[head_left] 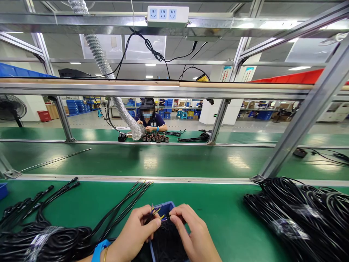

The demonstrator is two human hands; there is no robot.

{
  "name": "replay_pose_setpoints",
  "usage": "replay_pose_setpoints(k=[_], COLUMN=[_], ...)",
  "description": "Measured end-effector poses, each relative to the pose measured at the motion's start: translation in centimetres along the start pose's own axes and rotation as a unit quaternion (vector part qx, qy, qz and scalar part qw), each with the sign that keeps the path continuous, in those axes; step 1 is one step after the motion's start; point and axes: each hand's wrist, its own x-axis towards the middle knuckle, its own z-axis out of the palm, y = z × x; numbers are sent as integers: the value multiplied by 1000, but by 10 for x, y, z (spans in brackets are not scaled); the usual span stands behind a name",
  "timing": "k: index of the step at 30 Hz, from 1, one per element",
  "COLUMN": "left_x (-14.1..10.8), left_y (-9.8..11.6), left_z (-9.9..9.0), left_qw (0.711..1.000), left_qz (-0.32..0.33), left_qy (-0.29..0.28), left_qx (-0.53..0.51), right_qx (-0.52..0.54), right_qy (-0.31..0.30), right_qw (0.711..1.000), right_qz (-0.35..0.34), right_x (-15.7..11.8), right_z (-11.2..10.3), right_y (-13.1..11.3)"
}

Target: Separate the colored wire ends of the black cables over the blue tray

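My left hand [140,227] is closed around a black cable whose stripped end shows thin yellow and other coloured wires [156,211] between thumb and forefinger. Opposite it, a short distance to the right, my right hand [192,229] has thumb and forefinger pinched together; whatever sits between them is too small to make out. Below both hands stands a blue plastic bin [152,251] filled with small black pieces [167,240]. More black cables with bare coloured ends [136,193] lie on the green bench just left of my hands.
Bundled black cables lie at left [60,243] and right [302,214]. An aluminium frame post [300,112] slants at the right. Beyond a green belt [174,160], a person [148,118] works behind copper-coloured parts [156,137]. A flexible duct [120,103] hangs ahead.
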Motion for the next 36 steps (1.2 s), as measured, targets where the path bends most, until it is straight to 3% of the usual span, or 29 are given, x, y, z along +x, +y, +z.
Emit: replay_pose_setpoints(k=[14,19,23,26,30,33,36], left_x=[2,2,2,1,0,-1,-3], left_y=[-4,-5,-5,-4,0,1,0], left_z=[0,0,1,1,1,1,2], left_qw=[1000,999,998,998,998,998,998], left_qz=[-4,-1,-8,-14,-26,-31,-32], left_qy=[5,-9,-17,-6,-8,-38,-44], left_qx=[-19,-37,-53,-58,-53,-35,-27], right_qx=[7,63,160,223,307,337,334], right_qy=[10,4,10,25,101,150,170], right_qw=[1000,997,978,958,914,894,896], right_qz=[-2,53,133,176,246,255,237], right_x=[1,-7,-12,-8,0,1,-1], right_z=[2,17,31,30,20,19,23], right_y=[-3,-1,-1,-1,0,-3,-7])
